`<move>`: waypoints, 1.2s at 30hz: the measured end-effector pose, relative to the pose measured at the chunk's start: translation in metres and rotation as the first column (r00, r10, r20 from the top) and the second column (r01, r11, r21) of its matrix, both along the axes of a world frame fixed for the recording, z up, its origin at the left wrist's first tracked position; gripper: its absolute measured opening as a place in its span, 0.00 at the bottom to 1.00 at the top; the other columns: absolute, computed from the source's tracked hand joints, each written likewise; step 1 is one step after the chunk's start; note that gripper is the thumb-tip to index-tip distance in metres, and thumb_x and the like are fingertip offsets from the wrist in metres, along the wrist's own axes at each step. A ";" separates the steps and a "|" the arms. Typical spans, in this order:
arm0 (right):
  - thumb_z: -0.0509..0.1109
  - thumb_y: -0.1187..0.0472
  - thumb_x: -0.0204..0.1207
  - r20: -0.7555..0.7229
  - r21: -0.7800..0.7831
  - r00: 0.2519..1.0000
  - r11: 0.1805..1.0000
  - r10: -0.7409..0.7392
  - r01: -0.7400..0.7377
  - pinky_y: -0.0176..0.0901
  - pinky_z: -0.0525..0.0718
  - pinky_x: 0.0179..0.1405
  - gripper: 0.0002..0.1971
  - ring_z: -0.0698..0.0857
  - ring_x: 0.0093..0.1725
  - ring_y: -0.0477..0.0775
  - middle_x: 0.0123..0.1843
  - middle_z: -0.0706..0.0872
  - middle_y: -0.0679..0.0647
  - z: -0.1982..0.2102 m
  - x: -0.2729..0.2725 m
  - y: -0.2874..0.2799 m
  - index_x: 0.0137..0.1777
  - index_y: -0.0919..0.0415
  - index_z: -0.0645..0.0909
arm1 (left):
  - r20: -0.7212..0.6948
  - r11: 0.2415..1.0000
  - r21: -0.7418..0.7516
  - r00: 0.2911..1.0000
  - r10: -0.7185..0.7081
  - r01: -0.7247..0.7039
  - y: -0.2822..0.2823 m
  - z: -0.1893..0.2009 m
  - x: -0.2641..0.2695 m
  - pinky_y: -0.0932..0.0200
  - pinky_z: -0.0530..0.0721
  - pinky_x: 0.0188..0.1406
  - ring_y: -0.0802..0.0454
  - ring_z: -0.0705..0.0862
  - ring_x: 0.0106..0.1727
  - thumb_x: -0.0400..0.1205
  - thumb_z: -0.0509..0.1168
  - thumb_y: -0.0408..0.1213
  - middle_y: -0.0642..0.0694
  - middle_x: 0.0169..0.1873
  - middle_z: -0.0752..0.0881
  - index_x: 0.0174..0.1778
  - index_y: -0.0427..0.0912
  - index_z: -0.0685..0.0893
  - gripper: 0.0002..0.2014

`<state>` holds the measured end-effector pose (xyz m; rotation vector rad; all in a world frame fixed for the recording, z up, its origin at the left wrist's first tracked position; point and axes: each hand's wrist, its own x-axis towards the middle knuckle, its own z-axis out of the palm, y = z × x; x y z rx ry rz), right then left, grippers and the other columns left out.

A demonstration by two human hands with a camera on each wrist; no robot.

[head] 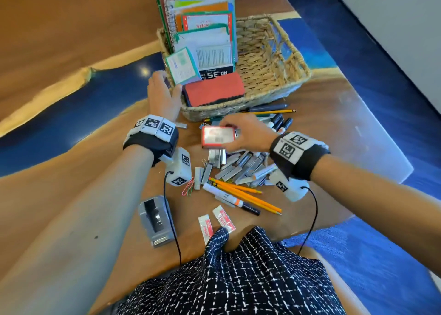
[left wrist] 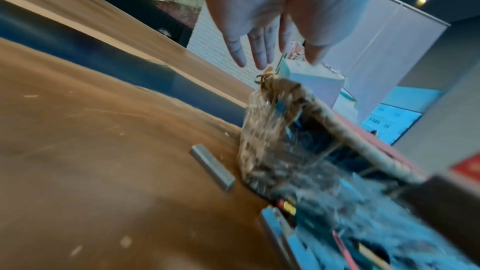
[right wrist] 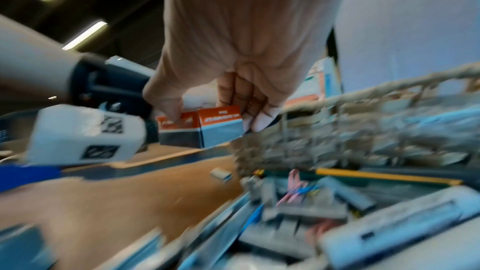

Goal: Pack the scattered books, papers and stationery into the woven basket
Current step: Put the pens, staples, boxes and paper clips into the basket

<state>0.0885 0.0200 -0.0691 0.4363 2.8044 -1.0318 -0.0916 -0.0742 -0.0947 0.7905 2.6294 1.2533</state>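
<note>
right hand (head: 248, 133) pinches small box (head: 218, 136), just short of basket (head: 269, 59) | left hand (head: 163, 95) flat, fingers straight, at basket's near corner | risk: box slips, or knocks leaning books (head: 202, 28)

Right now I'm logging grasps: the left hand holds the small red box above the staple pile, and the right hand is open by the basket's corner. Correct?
Hands are swapped. The head view shows the right hand holding the small red box above the staple pile, and the left hand open by the basket corner.
</note>
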 end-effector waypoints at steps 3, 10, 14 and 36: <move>0.77 0.63 0.68 -0.081 -0.032 0.983 0.986 -0.164 0.162 0.41 0.84 0.48 0.20 0.83 0.53 0.57 0.57 0.84 0.60 0.012 -0.012 0.031 0.59 0.66 0.79 | 0.041 0.997 -0.065 0.999 -0.029 0.031 0.008 0.000 -0.018 0.55 0.69 0.66 0.43 0.71 0.72 0.81 0.64 0.37 0.37 0.71 0.72 0.75 0.32 0.64 0.28; 0.76 0.62 0.69 -0.217 0.105 0.932 0.942 -0.291 0.318 0.32 0.71 0.44 0.22 0.80 0.57 0.55 0.61 0.82 0.59 0.028 -0.066 0.094 0.62 0.66 0.78 | 0.128 0.980 -0.142 0.984 -0.120 0.138 0.030 -0.001 -0.040 0.41 0.64 0.72 0.37 0.66 0.75 0.70 0.75 0.52 0.43 0.73 0.72 0.79 0.48 0.59 0.45; 0.75 0.63 0.69 -0.158 0.183 0.965 0.954 -0.209 0.237 0.45 0.75 0.58 0.22 0.78 0.62 0.59 0.63 0.81 0.62 0.026 -0.091 0.106 0.63 0.65 0.78 | 0.051 0.971 -0.215 0.994 -0.099 0.108 0.042 0.003 -0.036 0.46 0.67 0.63 0.38 0.67 0.71 0.68 0.76 0.53 0.43 0.68 0.74 0.75 0.47 0.66 0.41; 0.61 0.51 0.82 0.007 -0.032 0.883 0.882 -0.470 0.470 0.39 0.69 0.68 0.24 0.74 0.73 0.56 0.73 0.76 0.57 -0.013 -0.110 0.103 0.75 0.62 0.71 | -0.097 0.969 -0.226 0.987 -0.124 0.100 0.058 0.001 -0.024 0.48 0.70 0.58 0.40 0.68 0.68 0.64 0.67 0.66 0.36 0.66 0.67 0.71 0.35 0.67 0.47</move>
